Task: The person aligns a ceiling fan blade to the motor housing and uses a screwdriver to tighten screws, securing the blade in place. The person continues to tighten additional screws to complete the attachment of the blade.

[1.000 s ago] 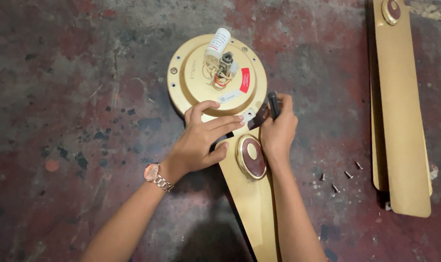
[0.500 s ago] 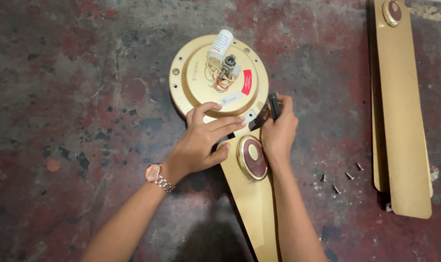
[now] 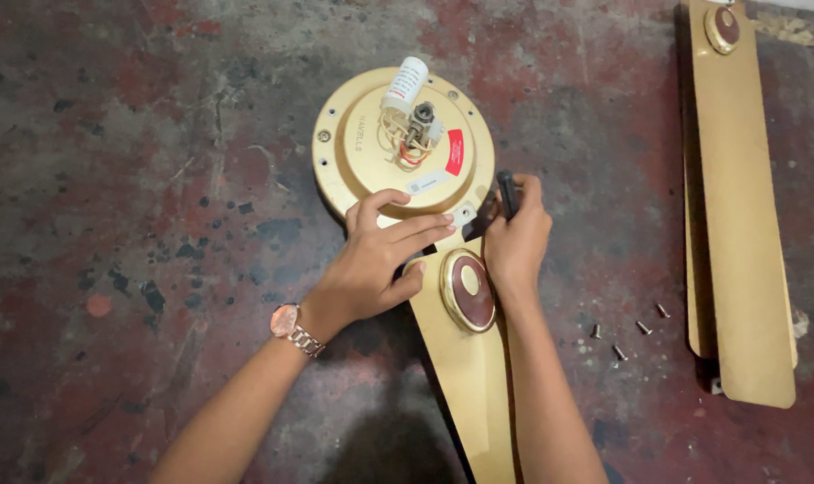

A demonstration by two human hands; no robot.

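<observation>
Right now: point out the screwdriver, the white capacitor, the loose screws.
screwdriver (image 3: 506, 192), head view, black handle in the right hand.
white capacitor (image 3: 406, 85), head view, mid-body.
loose screws (image 3: 619, 352), head view, one screw on floor.

The round gold metal fan motor housing lies on the stained concrete floor. On its top stand a white cylindrical capacitor and, just right of it, a small wiring terminal. Below the housing, touching its lower rim, lies the long gold fan blade. The left hand rests on the housing's lower edge; the right hand, at its lower right, grips a black-handled screwdriver. Right of the housing and below it, four small loose screws lie on the floor. Far right of the housing lie stacked gold fan blades.
</observation>
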